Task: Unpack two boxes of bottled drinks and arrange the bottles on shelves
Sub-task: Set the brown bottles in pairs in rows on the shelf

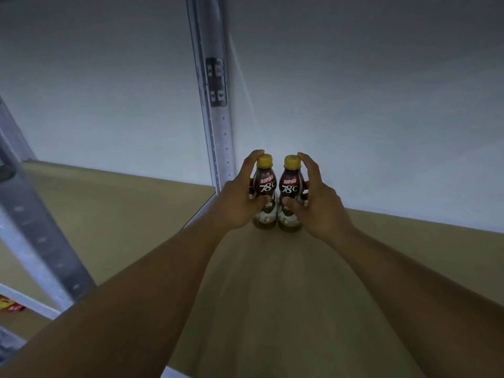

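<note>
Both bottles stand upright, long axes vertical, caps on top and the "KOPIKO 78°C" labels turned toward the camera. The left bottle (266, 186) and the right bottle (289, 188) are side by side, touching or nearly so at their lower bodies (the gap is too dark to judge). Their bases are down on the brown shelf board (122, 214), near its back edge and just in front of the grey upright post (218, 118).

The left hand (236, 204) grips the left bottle from its outer side. The left thumb (260, 201) lies across the front of the bottle below the label. The left index finger (255, 156) curves up until its tip meets the side of the left yellow cap (265, 160). The other fingers curl round behind, mostly hidden.

The right hand (321, 207) mirrors this on the right bottle. The right thumb (290, 201) crosses the front, the right index finger (306, 162) arches up to the right yellow cap (291, 161), and the rest wrap behind. The two thumb tips point toward each other, with the bottles' pale lower bodies showing beneath them. Beyond the fingertips is the pale back wall (109, 91).

Both forearms reach forward from the lower edge of the view and converge on the bottles, palms facing one another.

Far out to the left of the left hand, below the shelf, lies a red and yellow packet (9, 306).
</note>
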The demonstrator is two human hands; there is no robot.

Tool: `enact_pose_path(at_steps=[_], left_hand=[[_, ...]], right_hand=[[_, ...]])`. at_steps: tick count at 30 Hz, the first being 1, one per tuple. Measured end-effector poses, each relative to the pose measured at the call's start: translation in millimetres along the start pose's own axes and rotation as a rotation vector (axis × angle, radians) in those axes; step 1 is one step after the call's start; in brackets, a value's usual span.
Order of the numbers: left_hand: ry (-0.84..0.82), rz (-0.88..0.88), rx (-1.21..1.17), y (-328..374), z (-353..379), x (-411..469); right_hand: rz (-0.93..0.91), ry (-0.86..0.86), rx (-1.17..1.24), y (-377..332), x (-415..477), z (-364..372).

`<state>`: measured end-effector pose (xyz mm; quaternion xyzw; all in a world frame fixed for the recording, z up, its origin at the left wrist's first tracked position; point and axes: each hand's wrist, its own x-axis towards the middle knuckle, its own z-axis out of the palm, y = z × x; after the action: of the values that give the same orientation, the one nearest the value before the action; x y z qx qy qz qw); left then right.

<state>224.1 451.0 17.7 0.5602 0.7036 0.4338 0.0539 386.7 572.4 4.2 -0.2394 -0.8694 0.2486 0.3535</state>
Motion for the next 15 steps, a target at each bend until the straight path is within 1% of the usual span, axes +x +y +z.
enact_pose_path(at_steps=[7, 15], left_hand=[[0.007, 0.054, 0.014, -28, -4, 33], [0.006, 0.061, 0.029, -42, -7, 54]], right_hand=[[0.0, 0.005, 0.023, 9, 34, 18], [-0.035, 0.009, 0.019, 15, 54, 27]])
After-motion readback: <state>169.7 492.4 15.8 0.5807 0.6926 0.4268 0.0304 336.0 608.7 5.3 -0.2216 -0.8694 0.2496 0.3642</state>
